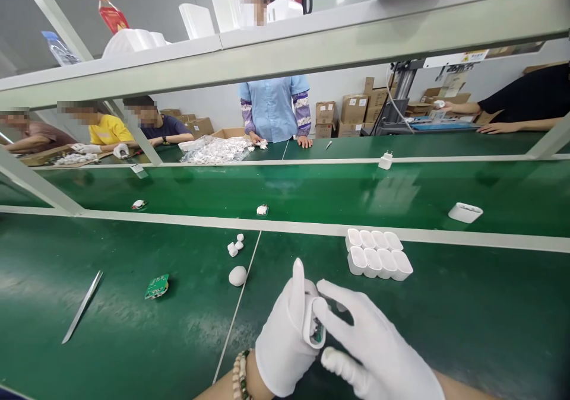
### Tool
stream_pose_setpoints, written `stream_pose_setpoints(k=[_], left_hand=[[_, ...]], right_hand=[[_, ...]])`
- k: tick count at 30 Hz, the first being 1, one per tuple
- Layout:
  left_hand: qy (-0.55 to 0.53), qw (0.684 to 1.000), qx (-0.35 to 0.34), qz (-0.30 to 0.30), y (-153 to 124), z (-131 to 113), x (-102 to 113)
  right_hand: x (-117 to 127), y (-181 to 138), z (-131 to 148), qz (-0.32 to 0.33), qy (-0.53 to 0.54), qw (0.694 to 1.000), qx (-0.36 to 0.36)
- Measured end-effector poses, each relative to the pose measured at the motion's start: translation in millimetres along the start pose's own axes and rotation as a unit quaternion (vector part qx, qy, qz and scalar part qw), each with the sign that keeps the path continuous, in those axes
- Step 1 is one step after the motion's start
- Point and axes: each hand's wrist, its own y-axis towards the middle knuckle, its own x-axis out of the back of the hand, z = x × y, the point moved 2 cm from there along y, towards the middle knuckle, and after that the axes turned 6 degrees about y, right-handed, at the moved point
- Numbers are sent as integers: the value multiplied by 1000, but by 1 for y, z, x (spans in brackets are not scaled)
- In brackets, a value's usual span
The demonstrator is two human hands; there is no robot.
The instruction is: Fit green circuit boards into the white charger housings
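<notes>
My left hand (285, 335), in a white glove, is wrapped round a white plastic charger housing (321, 342). The housing's open end faces me, and part of a green circuit board shows inside. My right hand (374, 340), gloved too, has its fingers spread; two fingertips touch the housing's rim while the thumb stays apart below. Ahead and to the right stands a block of several white housings (378, 263) with their openings up. Left of my hands lie a round lump of white putty (237, 276), several smaller white lumps (233, 249), a green circuit board (157, 287) and metal tweezers (82, 307).
A green belt (312, 189) crosses behind a pale rail, carrying small boards, a white plug (385, 161) and a white housing (465, 212). A shelf (285, 41) spans overhead. Co-workers sit and stand beyond, near a bag of white parts (216, 149).
</notes>
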Motion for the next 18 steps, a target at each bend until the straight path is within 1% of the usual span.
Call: stream_pose_setpoints(k=[2, 4, 6, 8, 10, 12, 14, 18], left_hand=[[-44, 997, 2, 62, 4, -5, 2], [-57, 992, -13, 109, 6, -7, 3], [-54, 988, -40, 137, 5, -5, 1], [-34, 986, -57, 156, 1, 2, -3], [-5, 982, -59, 181, -3, 11, -8], [16, 975, -44, 219, -5, 17, -12], [46, 965, -19, 257, -6, 20, -14], [123, 942, 42, 310, -3, 14, -13]], right_hand=[[4, 4, -4, 8, 85, 996, -30], [11, 10, -8, 11, 157, 984, -89], [18, 16, -12, 22, 194, 969, -150], [20, 20, -15, 60, 204, 961, -177], [20, 21, -17, 116, 192, 960, -166], [18, 20, -19, 148, 163, 965, -142], [16, 18, -20, 148, 132, 975, -98], [9, 13, -19, 111, 76, 991, 3]])
